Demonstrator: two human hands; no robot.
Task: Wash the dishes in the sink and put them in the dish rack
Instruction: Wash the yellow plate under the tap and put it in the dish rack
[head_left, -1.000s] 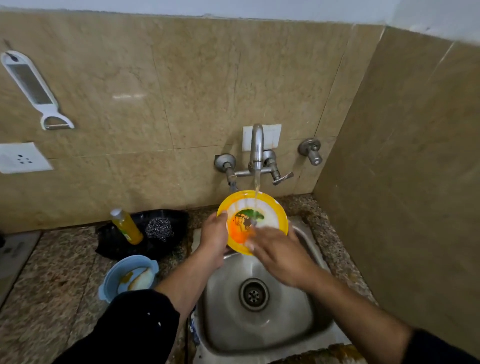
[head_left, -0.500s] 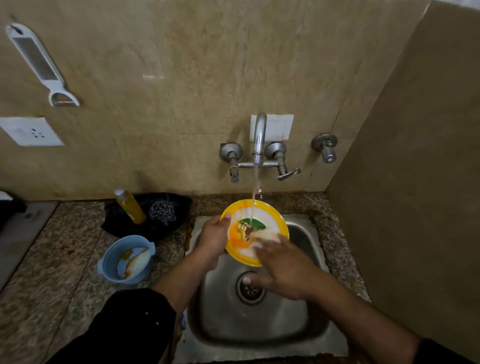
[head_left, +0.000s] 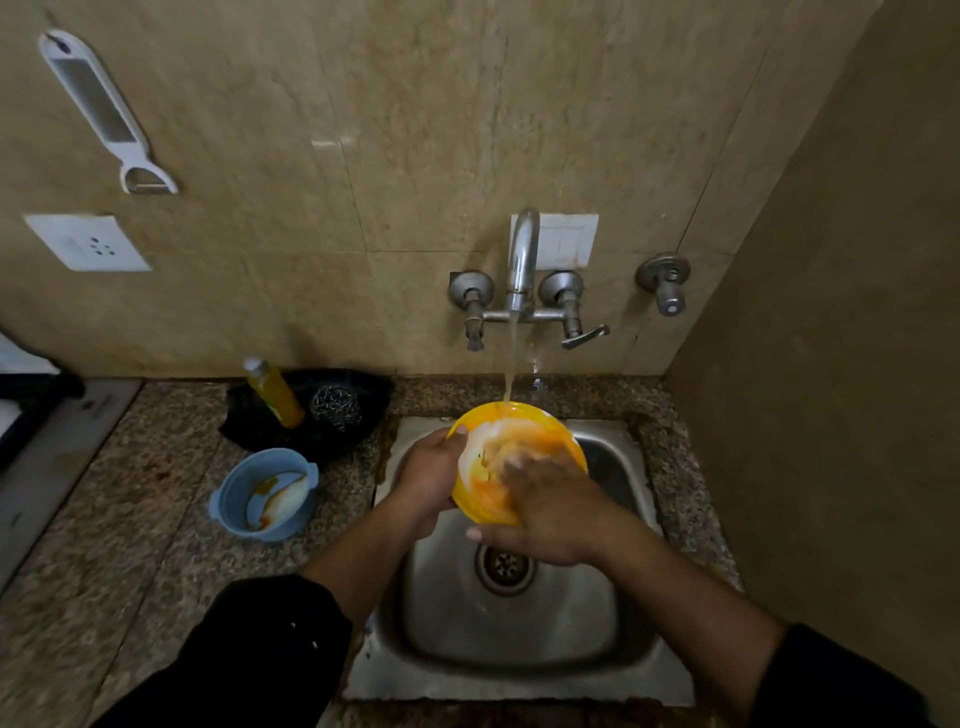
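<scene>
A yellow plate (head_left: 485, 493) with a white centre is tilted over the steel sink (head_left: 519, 623), under water running from the tap (head_left: 522, 260). My left hand (head_left: 428, 475) grips the plate's left rim. My right hand (head_left: 545, 506) lies flat on the plate's face, fingers spread and blurred, covering its lower right part. A blue bowl (head_left: 265, 493) with brown smears and a white piece inside stands on the counter to the left of the sink. No dish rack is in view.
A yellow soap bottle (head_left: 272, 392) and a steel scrubber (head_left: 336, 405) rest on a black cloth (head_left: 358, 389) behind the bowl. A side wall (head_left: 831, 415) stands close on the right. A grater (head_left: 104, 109) hangs on the back wall above a socket (head_left: 88, 243).
My right hand has slid up over the plate's face and now hides its picture. The view has tipped downward, so the sink sits lower in frame. My left hand still holds the rim.
</scene>
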